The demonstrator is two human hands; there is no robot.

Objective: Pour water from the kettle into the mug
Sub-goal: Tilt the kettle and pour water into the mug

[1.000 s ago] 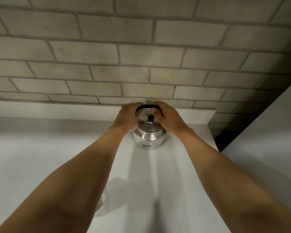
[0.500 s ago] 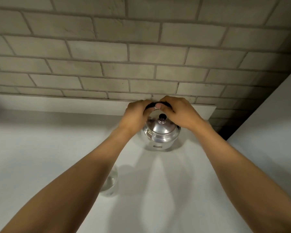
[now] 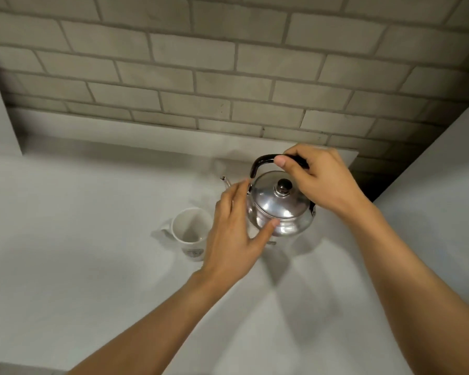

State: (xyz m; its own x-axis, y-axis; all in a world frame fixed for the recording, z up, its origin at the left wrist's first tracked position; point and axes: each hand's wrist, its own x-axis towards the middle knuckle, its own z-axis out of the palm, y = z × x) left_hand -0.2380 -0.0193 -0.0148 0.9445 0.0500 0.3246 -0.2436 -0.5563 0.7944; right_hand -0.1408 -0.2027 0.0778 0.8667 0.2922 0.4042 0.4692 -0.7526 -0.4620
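Note:
A shiny steel kettle (image 3: 280, 209) with a black knob on its lid and a black arched handle sits near the back right of the white counter. Its thin spout points left and shows just past my left fingers. My right hand (image 3: 318, 181) is closed around the top of the black handle. My left hand (image 3: 236, 231) rests against the kettle's left side, fingers spread, thumb touching the body. A white mug (image 3: 191, 232) stands upright just left of the kettle, partly behind my left hand, and looks empty inside.
The white counter (image 3: 92, 266) runs left and toward me. A brick-pattern wall (image 3: 228, 77) rises behind a low white ledge. White side panels stand at the far left and right, with a dark gap at the back right corner.
My left hand has let go of the handle and dropped to the kettle's side. The right hand still holds the handle. The view shifted, so the mug is now uncovered.

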